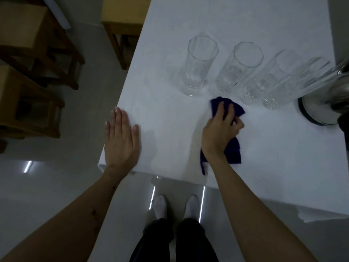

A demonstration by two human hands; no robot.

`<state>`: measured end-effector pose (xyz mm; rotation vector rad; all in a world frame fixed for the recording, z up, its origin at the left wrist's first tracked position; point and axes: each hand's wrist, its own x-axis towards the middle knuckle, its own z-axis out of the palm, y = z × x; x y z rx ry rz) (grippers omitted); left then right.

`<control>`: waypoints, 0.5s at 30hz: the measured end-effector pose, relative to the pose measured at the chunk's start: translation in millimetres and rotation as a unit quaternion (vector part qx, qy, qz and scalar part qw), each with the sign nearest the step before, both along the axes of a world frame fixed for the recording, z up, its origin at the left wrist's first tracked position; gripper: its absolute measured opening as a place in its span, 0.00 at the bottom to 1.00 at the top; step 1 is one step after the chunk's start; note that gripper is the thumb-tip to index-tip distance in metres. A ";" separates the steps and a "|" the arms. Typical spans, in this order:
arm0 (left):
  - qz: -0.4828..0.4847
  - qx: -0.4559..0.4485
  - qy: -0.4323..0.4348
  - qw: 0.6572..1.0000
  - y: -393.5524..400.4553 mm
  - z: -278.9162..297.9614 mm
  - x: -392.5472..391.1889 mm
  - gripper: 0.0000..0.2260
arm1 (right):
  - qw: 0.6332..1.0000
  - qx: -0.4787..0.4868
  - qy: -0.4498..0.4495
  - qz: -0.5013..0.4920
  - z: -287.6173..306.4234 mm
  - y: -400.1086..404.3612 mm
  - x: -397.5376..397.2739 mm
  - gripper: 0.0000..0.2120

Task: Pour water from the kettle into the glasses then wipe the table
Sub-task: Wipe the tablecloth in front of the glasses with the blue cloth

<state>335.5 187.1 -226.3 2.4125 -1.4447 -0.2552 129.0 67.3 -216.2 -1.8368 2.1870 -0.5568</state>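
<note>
Several tall clear glasses (200, 65) stand in a row across the white-clothed table (170, 144). A shiny metal kettle (324, 99) sits at the right edge, partly cut off by the frame. My right hand (221, 133) presses a dark purple cloth (234, 152) flat on the tablecloth just in front of the glasses, fingers curled over it. My left hand (120, 140) lies flat and open on the table's near left corner, holding nothing.
Wooden chairs (34, 59) stand on the grey floor to the left, another chair (122, 21) at the table's far left side. My feet in white socks (160, 205) are below the table's near edge.
</note>
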 end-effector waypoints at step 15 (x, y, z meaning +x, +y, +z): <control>0.000 -0.020 0.007 1.000 1.9 2.8 2.1 0.27 | 0.899 -0.036 0.152 0.410 2.1 45.6 -54.3 0.27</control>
